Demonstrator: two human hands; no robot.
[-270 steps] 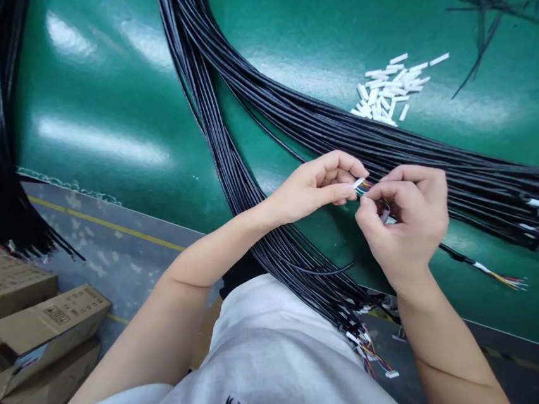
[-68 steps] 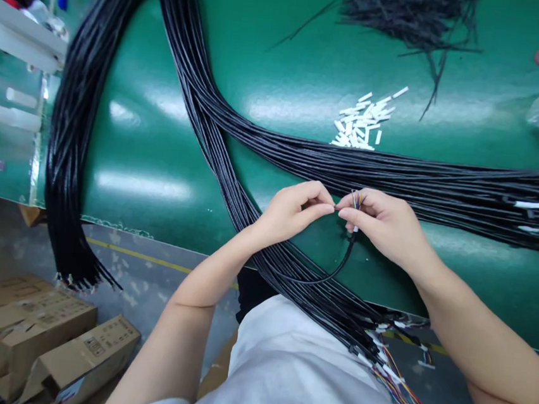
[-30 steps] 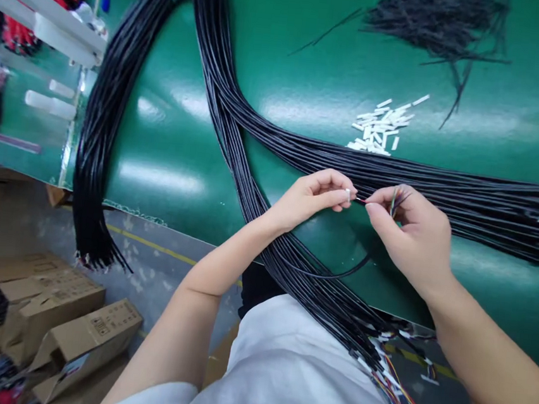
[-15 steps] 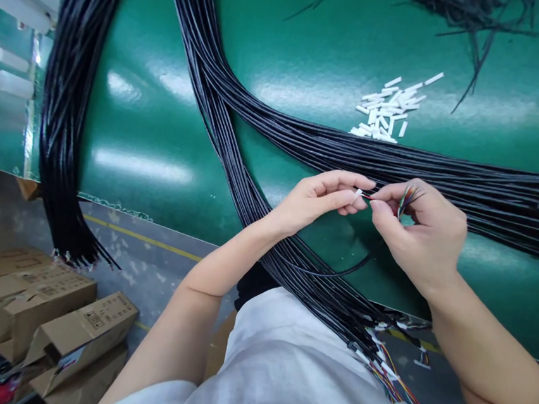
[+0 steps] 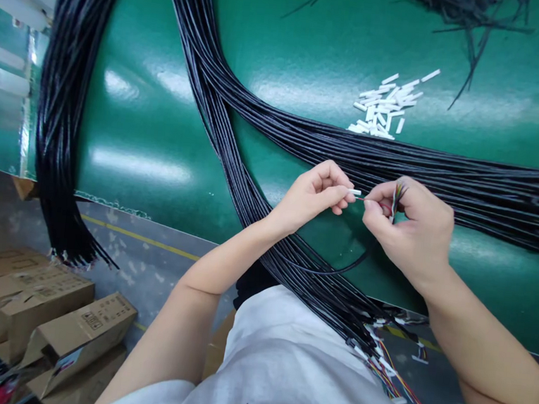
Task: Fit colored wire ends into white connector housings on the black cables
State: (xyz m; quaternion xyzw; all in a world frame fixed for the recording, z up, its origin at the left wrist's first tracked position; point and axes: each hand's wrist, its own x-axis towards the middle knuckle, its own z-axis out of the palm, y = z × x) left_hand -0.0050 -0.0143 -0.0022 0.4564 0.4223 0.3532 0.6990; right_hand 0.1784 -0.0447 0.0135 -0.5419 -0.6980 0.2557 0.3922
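Over the green table, my left hand pinches a small white tube between thumb and fingers. My right hand is closed on the thin multicoloured wires at a cable's end. One red wire stretches from its fingertips toward the tube; whether its tip is inside, I cannot tell. A black cable curves below my hands, partly hidden. Just beyond both hands runs a thick bundle of black cables.
Loose white tubes lie in a pile behind the bundle. Black strips are heaped at the far side. Another cable bundle hangs over the table's left edge. Connector ends hang near my body. Cardboard boxes stand on the floor.
My left hand has moved slightly left, and its fingers have curled in. The white tube now lies level and shows more clearly. My right hand has shifted a little left with the wires.
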